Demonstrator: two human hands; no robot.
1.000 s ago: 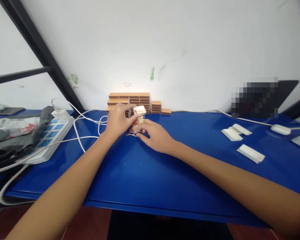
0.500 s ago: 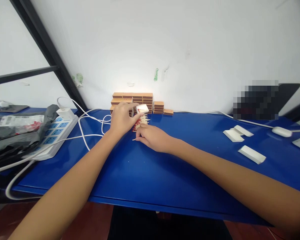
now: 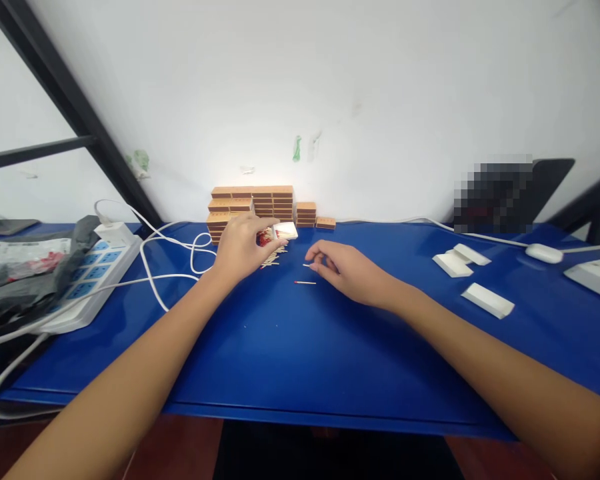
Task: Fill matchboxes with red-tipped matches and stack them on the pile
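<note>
My left hand (image 3: 240, 247) grips a small white matchbox tray (image 3: 289, 231) between thumb and fingers, with a few matches showing in it. Under and behind this hand lies a pile of red-tipped matches (image 3: 276, 255), partly hidden. To the right, my right hand (image 3: 353, 272) is pinched, with the pale end of a match (image 3: 307, 265) sticking out from its fingertips. A single match (image 3: 306, 283) lies flat on the blue table just below those fingertips, its red head to the left.
Stacked orange matchboxes (image 3: 274, 190) stand against the wall, with a shorter stack (image 3: 306, 215) and one lone matchbox (image 3: 326, 223) beside them. Folded white card pieces (image 3: 487, 300) lie at right. A power strip (image 3: 93, 280) and white cables (image 3: 153, 283) occupy the left.
My right hand has moved right, away from the match pile, and a single match now lies apart on the table. My left hand still holds the tray; the view has shifted slightly.
</note>
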